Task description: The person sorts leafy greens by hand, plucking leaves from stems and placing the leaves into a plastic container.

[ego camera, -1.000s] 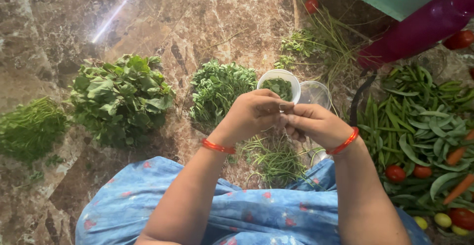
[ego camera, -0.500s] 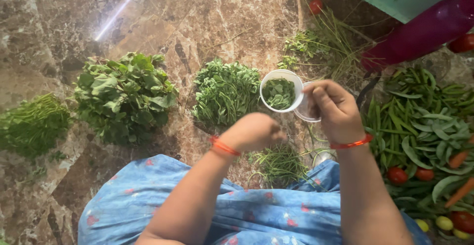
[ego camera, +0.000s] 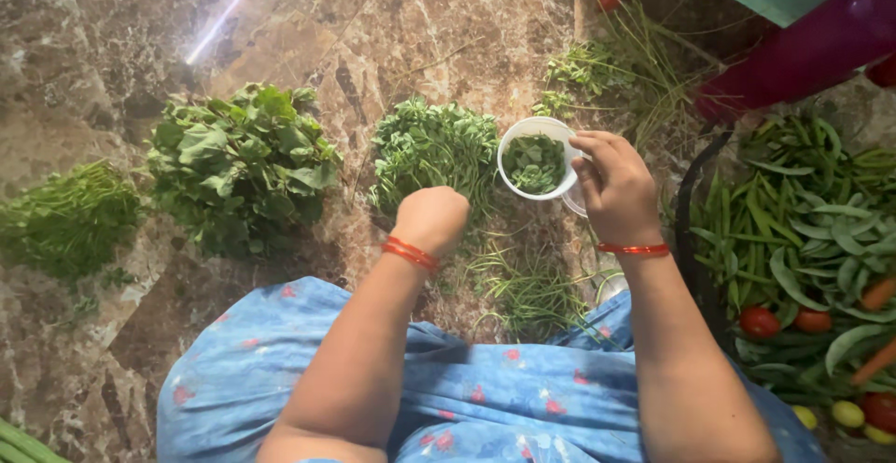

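Head view | left hand fingers hidden | right hand grips white cup

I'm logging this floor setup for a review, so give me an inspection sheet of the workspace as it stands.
Surface: brown marble floor, bare in patches.
Job's things: white cup with picked leaves; leaf bunch beside it.
Clutter: stripped stems, broad-leaf bunch, fine herb bunch, pile of beans, tomatoes and carrots.
Hands: right hand holds the cup; left hand closed over the leaf bunch.
Cables: nothing seen.
Surroundings: purple bottle, blue floral cloth over the lap.
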